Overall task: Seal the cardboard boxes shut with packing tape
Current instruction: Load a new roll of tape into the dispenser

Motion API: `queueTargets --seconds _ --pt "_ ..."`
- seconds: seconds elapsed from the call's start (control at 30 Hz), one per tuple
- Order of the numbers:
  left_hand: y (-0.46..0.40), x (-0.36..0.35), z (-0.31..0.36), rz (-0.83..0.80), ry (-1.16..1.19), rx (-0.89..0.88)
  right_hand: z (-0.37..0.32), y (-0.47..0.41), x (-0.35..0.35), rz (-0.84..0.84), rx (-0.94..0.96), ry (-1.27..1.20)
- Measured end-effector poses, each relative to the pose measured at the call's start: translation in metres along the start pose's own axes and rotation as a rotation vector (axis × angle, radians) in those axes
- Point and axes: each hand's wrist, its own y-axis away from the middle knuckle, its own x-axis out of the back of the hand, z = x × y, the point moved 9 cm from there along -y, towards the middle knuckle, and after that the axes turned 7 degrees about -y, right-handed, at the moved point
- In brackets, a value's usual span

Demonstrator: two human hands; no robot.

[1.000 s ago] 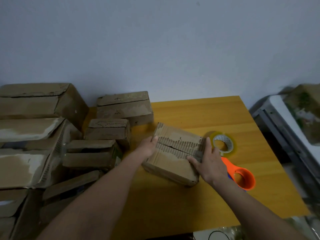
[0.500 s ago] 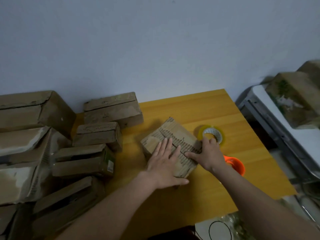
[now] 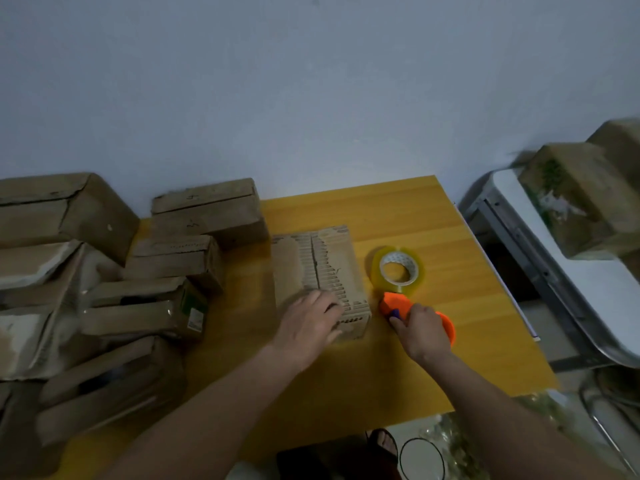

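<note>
Now left hand (image 3: 308, 320) presses flat on the box (image 3: 320, 271); right hand (image 3: 420, 327) seemingly grasps the orange dispenser (image 3: 394, 301)

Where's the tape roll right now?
In the head view, the tape roll lies flat on the yellow table, right of the cardboard box and just beyond the orange tool under the right hand.

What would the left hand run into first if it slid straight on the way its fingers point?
The left hand lies on the cardboard box, fingers aimed up-right. Going on, it would cross the box top, then probably meet the tape roll; depth is unclear.
</note>
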Motion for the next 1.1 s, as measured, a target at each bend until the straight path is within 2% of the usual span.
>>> queueTargets --seconds 0.1,0.27,0.33,0.47,0.67,0.73,0.83,0.87,1.0,1.1 --pt "-0.007 -0.004 0.001 0.055 -0.006 0.047 0.018 -0.003 -0.003 -0.054 0.004 0.179" --pt "-0.011 -0.007 -0.002 0.101 -0.037 0.095 0.038 -0.012 -0.022 -0.206 0.013 0.164" --pt "-0.013 -0.005 -0.007 0.129 0.0 0.207 0.04 -0.014 -0.023 -0.219 0.067 0.067" --pt "-0.009 -0.008 -0.017 0.102 0.224 0.463 0.049 -0.02 -0.014 -0.21 0.105 0.142" --pt "-0.01 -0.007 -0.03 -0.065 0.368 0.538 0.044 -0.027 0.015 -0.318 0.132 -0.372" --pt "-0.014 -0.008 -0.029 -0.209 0.381 0.526 0.043 -0.016 0.022 -0.398 0.119 -0.404" --pt "-0.015 -0.012 -0.012 -0.417 0.25 0.4 0.047 -0.006 0.031 -0.478 0.082 -0.38" --pt "-0.016 -0.01 -0.006 -0.423 0.226 0.384 0.047 -0.004 0.033 -0.483 0.069 -0.378" --pt "-0.035 0.005 0.023 -0.198 0.362 0.333 0.048 0.001 0.035 -0.488 0.076 -0.25" --pt "-0.06 -0.004 0.051 -0.246 0.493 0.255 0.061 0.007 0.034 -0.489 0.098 -0.157"
